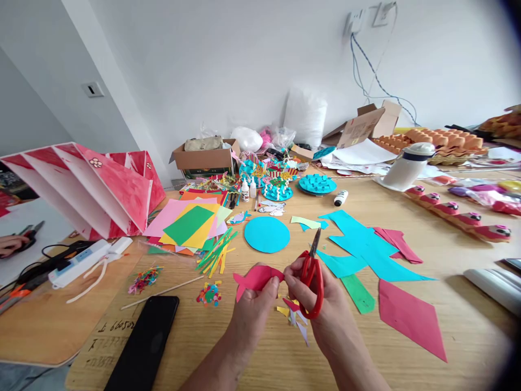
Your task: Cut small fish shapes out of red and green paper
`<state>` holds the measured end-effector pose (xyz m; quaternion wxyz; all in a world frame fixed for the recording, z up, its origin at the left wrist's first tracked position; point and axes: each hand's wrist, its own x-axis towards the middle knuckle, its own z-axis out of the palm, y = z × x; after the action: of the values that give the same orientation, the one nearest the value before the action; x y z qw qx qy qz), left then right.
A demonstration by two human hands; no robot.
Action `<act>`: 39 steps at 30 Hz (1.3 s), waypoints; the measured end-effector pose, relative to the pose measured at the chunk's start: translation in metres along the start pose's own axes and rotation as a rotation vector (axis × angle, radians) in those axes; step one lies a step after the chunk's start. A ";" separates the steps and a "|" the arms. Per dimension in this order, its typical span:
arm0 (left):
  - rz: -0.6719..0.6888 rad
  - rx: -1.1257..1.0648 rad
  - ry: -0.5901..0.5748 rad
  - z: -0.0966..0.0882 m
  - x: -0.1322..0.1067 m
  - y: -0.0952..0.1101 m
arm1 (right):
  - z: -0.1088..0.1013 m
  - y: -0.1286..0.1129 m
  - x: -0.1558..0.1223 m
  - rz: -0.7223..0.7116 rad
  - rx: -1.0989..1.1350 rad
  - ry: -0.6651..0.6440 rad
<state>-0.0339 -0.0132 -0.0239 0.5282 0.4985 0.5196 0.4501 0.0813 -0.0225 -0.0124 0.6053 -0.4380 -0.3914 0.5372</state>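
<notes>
My left hand (253, 308) is closed on a small red-pink paper fish (255, 278), thumb on top, its forked tail pointing left. My right hand (328, 307) grips red-handled scissors (318, 282), with the blades pointing up and away, apart from the paper. The thumb and a finger of that hand also pinch the right end of the fish. Below and between the hands lie small paper scraps (293, 312). Beyond them rests a blue paper circle (267, 234). Blue paper offcuts (366, 241) and a pink paper piece (413, 316) are to the right.
A black phone (144, 345), confetti dots (209, 294) and paper strips (215, 255) lie left. Behind are coloured sheets (189, 225), glue bottles (245, 191) and a blue plate (317, 184). At far left, another person's hand (8, 245) holds scissors. An egg-carton strip (459, 214) sits right.
</notes>
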 end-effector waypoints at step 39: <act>0.100 -0.227 0.172 0.017 0.001 0.000 | 0.003 0.038 -0.028 -0.103 -0.652 -0.134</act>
<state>-0.0174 -0.0136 -0.0244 0.5117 0.4203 0.4832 0.5728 0.0633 -0.0489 -0.0479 0.4327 -0.5518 -0.6032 0.3799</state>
